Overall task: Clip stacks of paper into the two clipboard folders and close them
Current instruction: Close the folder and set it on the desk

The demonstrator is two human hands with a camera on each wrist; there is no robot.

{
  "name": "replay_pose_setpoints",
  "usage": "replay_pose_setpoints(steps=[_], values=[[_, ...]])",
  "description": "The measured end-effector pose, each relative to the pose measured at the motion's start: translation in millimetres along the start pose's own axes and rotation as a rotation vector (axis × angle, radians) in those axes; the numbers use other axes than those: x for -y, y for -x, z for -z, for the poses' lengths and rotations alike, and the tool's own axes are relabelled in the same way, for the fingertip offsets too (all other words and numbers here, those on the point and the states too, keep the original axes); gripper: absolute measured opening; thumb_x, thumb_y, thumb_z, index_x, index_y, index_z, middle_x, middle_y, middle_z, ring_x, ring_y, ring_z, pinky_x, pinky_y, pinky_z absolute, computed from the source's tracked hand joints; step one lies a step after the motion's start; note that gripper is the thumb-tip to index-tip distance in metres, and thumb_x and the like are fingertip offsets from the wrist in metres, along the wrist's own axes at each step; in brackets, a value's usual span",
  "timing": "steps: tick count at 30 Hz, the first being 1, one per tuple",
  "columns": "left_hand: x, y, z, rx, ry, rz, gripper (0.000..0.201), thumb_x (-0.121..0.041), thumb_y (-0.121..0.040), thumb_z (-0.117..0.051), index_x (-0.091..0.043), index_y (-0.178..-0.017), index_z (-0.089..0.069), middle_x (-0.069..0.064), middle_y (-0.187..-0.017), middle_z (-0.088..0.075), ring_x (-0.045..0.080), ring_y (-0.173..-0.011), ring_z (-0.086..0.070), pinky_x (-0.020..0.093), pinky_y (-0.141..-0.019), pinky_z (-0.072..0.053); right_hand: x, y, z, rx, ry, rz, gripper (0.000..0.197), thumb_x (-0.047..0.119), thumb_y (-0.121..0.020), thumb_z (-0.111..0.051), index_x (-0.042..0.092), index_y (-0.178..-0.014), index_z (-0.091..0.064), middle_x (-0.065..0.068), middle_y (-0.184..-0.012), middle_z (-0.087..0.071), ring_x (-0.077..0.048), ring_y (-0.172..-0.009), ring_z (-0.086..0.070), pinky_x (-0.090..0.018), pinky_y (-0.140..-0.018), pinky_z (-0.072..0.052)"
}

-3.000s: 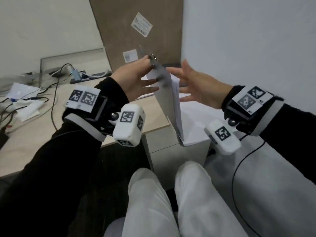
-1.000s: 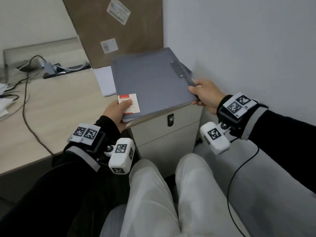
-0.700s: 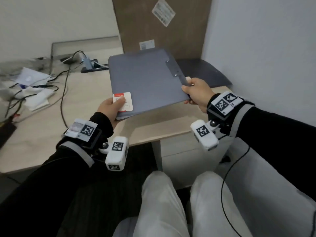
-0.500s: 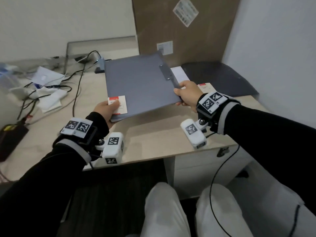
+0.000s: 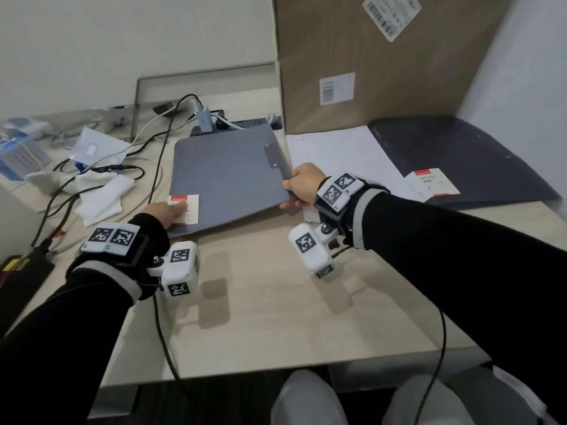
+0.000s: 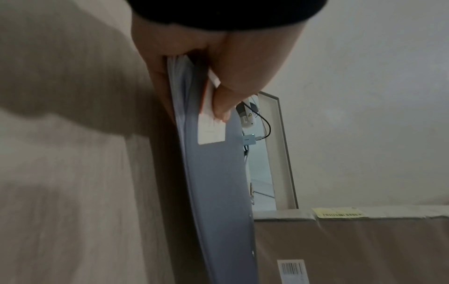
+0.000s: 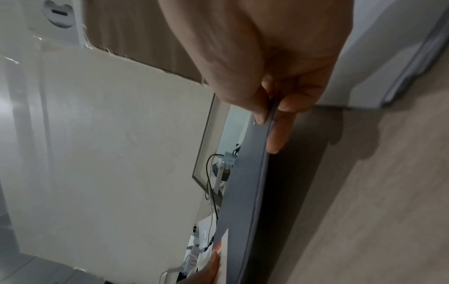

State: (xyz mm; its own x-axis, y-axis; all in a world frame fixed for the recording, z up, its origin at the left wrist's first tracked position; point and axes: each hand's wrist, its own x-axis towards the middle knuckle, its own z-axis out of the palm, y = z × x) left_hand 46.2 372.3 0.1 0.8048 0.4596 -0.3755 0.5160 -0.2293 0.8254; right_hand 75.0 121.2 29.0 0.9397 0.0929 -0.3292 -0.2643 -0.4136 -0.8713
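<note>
The grey folder (image 5: 227, 179) hangs closed between both hands, just above the counter (image 5: 276, 317), its far edge low near the power strip (image 5: 242, 124) and its near right corner lifted highest. Its long axis runs from near to far, tilted a little to the left. The left hand (image 5: 164, 213) pinches the near left corner, thumb on top on the white and red label (image 5: 184, 208), fingers (image 6: 157, 76) underneath; the left wrist view shows sheets of paper sandwiched inside at that corner. The right hand (image 5: 302, 185) grips the right edge just nearer than the metal clip plate (image 5: 272, 154), thumb on top and fingers (image 7: 275, 138) curled under, so both hands are closed on the folder and neither is free.

What the next move depends on is that the folder sits to the left of a sheet of white paper (image 5: 340, 157) and well left of the dark folder (image 5: 460, 154), which lies flat on the far right of the counter against the cardboard box (image 5: 368, 72). The right hand is the nearer to both. I judge the grey one done and about to be laid down, with the dark one still to fill.

The grey folder looks thin, stiff and smooth, matte, with slightly rounded corners
</note>
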Motion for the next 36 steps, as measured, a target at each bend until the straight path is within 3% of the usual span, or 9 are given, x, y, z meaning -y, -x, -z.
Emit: replay_pose_setpoints(steps=[3,9,11,15,21,28,30,33,36], values=[[-2.2,-8.2,3.0,-0.072,-0.266,-0.013,0.046,-0.024,-0.095,-0.05,0.01,-0.127,-0.051,0.024,-0.134,-0.054,0.034,-0.117,-0.056,0.039,-0.097,-0.041,-5.0,-9.9,-12.3,0.011,0.099,-0.028,0.024,0.002,-0.092,-0.052,0.007,-0.069,-0.045,-0.019,-0.098,-0.07,-0.036,-0.084,-0.071,-0.024,-0.038,-0.038],[-8.0,-10.5,3.0,-0.116,-0.455,-0.021,0.049,-0.027,-0.096,-0.048,0.009,-0.129,-0.05,0.024,-0.138,-0.049,0.035,-0.127,-0.047,0.035,-0.105,-0.034,-12.3,-11.9,-9.4,0.026,0.168,-0.066,0.027,0.004,-0.091,-0.053,0.009,-0.067,-0.043,-0.011,-0.092,-0.069,-0.012,-0.063,-0.073,-0.025,-0.038,-0.041],[-8.4,-11.5,-0.6,-0.119,-0.47,-0.052,0.045,-0.024,-0.096,-0.047,0.007,-0.127,-0.052,0.024,-0.136,-0.051,0.035,-0.125,-0.048,0.033,-0.102,-0.035,-12.4,-8.2,-6.5,0.046,0.113,-0.066,0.029,0.006,-0.094,-0.05,0.014,-0.067,-0.04,-0.003,-0.08,-0.056,0.001,-0.035,-0.059,-0.015,-0.032,-0.041],[-10.9,-12.3,-9.5,-0.115,-0.44,-0.112,0.037,-0.018,-0.094,-0.048,0.003,-0.122,-0.058,0.02,-0.129,-0.058,0.033,-0.119,-0.053,0.033,-0.099,-0.038,-12.8,-12.3,-10.2,-0.015,0.202,-0.115,0.029,0.001,-0.091,-0.053,0.007,-0.065,-0.042,-0.014,-0.08,-0.065,-0.022,-0.068,-0.068,-0.024,-0.039,-0.039],[-13.3,-16.1,-15.2,-0.113,-0.388,-0.124,0.035,-0.016,-0.092,-0.048,0.001,-0.12,-0.06,0.02,-0.126,-0.06,0.03,-0.101,-0.056,0.028,-0.089,-0.039,-10.8,-6.3,-4.3,0.001,0.214,-0.121,0.024,0.004,-0.092,-0.047,0.005,-0.068,-0.049,-0.011,-0.062,-0.058,-0.02,-0.05,-0.057,-0.011,-0.031,-0.031],[-18.5,-7.3,-12.1,-0.145,-0.189,-0.055,0.045,-0.009,-0.09,-0.053,-0.003,-0.135,-0.05,0.015,-0.138,-0.053,0.03,-0.126,-0.051,0.031,-0.104,-0.038,-4.2,7.7,0.5,-0.033,0.164,-0.066,0.033,0.006,-0.094,-0.052,-0.001,-0.126,-0.051,-0.021,-0.111,-0.067,-0.031,-0.074,-0.072,-0.027,-0.054,-0.052],[-25.1,1.6,-11.0,-0.169,-0.159,-0.082,0.048,-0.008,-0.09,-0.054,-0.007,-0.137,-0.048,0.012,-0.14,-0.051,0.027,-0.126,-0.051,0.029,-0.105,-0.037,-1.2,14.5,3.6,-0.048,0.146,-0.029,0.028,0.005,-0.093,-0.053,-0.002,-0.119,-0.056,-0.021,-0.105,-0.069,-0.028,-0.076,-0.074,-0.032,-0.066,-0.057],[-36.5,17.9,-12.2,-0.161,-0.13,-0.146,0.043,-0.001,-0.088,-0.05,-0.008,-0.129,-0.057,0.011,-0.133,-0.058,0.023,-0.11,-0.058,0.028,-0.101,-0.041,0.7,26.4,9.8,-0.054,0.095,0.082,0.021,0.004,-0.089,-0.055,0.0,-0.108,-0.064,-0.009,-0.083,-0.071,-0.01,-0.042,-0.065,-0.024,-0.05,-0.056],[-45.3,37.1,-19.4,-0.119,-0.053,-0.212,0.04,0.002,-0.086,-0.046,-0.009,-0.119,-0.064,0.014,-0.125,-0.062,0.022,-0.079,-0.057,0.025,-0.078,-0.048,0.1,50.2,20.9,-0.108,0.082,0.184,0.014,0.006,-0.089,-0.054,0.01,-0.09,-0.068,-0.004,-0.082,-0.069,-0.012,-0.046,-0.065,-0.02,-0.047,-0.049]])
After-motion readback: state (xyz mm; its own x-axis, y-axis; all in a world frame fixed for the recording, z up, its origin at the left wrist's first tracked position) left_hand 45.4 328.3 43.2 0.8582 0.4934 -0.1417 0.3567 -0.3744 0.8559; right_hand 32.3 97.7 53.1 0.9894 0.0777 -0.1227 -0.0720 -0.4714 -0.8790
